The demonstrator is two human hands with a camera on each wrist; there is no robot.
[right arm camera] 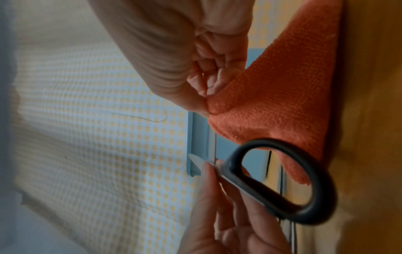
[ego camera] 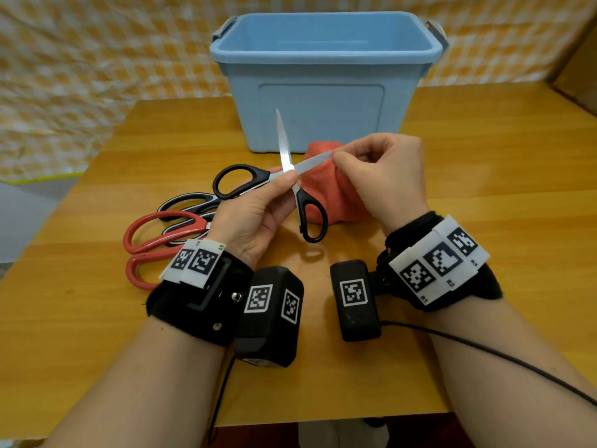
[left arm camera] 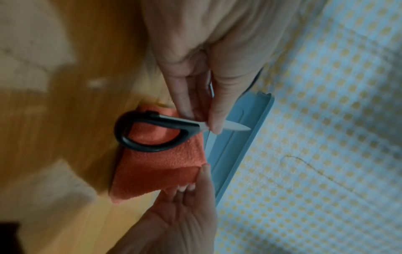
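Note:
Black-handled scissors are held up over the table with the blades spread wide apart. My left hand pinches them at the pivot between thumb and fingers; one handle loop hangs free. One blade points up toward the bin, and the other runs right into an orange cloth. My right hand pinches a fold of that cloth against the blade near its tip, with the rest of the cloth draping down to the table. The blade tip under the cloth is hidden.
A blue plastic bin stands open just behind the hands. Red-handled scissors and a black-and-white pair lie on the wooden table at the left. A black cable trails from the right wrist.

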